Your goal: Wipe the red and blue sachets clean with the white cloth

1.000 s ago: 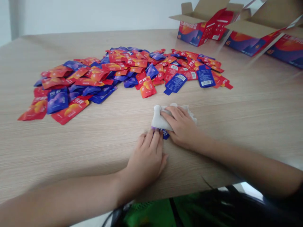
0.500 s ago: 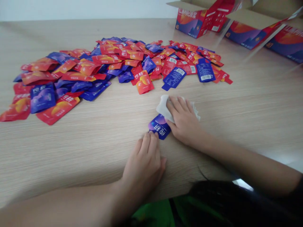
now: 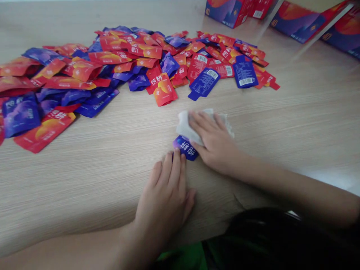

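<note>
A blue sachet [image 3: 186,147] with white characters lies flat on the wooden table [image 3: 84,168] near its front edge. My right hand [image 3: 215,140] rests palm down on a white cloth [image 3: 185,127] that covers the sachet's far end, fingers stretched out over the cloth. My left hand [image 3: 165,191] lies flat on the table, fingers together, with its fingertips touching the sachet's near edge.
A wide heap of red and blue sachets [image 3: 112,71] spreads across the table behind my hands. Open red and blue cartons [image 3: 233,9] stand at the back right. Dark hair and green clothing show at the bottom edge.
My right hand slid the cloth away from me, uncovering the blue sachet, then brought it back a little. My left hand stayed at the sachet's near edge. The view tilted down.
</note>
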A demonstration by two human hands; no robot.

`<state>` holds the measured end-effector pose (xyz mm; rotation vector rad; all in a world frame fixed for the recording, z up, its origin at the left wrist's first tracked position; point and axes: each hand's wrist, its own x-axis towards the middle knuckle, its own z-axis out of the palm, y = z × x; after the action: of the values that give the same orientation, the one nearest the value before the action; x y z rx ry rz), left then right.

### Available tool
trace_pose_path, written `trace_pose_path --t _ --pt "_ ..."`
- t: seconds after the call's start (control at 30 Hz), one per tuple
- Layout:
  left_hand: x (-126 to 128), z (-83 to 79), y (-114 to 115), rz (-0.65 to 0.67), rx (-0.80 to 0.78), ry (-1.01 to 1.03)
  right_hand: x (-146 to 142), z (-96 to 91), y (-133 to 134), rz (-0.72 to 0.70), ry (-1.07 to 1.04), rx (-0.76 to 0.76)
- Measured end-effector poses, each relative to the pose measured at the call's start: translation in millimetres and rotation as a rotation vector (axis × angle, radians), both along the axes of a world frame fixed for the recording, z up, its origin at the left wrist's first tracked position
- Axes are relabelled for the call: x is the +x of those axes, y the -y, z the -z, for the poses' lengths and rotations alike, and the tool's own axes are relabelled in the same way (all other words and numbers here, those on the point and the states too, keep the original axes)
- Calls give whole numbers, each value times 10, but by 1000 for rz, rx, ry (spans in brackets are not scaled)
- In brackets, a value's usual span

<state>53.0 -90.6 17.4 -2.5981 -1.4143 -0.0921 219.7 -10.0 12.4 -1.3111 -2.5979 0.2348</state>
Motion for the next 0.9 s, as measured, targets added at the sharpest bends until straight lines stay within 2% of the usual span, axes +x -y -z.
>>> trace_pose_path --t 0.07,0.17,0.3,0.43,0.47,0.57,0.6,0.7,0.73,0.83,0.87,0.9 --pt "2 4 -18 15 9 2 -14 -14 15 52 3 -4" --pt "2 6 -50 38 -11 -10 -6 -14 29 -104 14 -53" --pt "-6 1 -83 36 16 13 32 5 -9 87 7 -5" --pt "-15 2 -96 46 -7 -8 50 25 -83 -137 16 -5" --pt "-18 6 -99 47 1 -4 54 30 -110 -94 16 3" --pt "-24 18 -109 56 35 19 55 39 -167 162 16 48" --pt "-24 21 -112 61 34 21 50 41 -168 130 20 53" --pt "-21 32 -113 62 18 24 34 46 -147 -113 28 27" --pt "-19 36 -112 57 22 29 32 47 -144 -98 24 26" --pt "-16 54 -105 46 47 46 29 48 -137 114 14 52" --pt "-16 59 -103 52 40 42 26 46 -129 100 13 56" --pt "-17 64 -101 60 25 33 23 44 -118 15 14 49"
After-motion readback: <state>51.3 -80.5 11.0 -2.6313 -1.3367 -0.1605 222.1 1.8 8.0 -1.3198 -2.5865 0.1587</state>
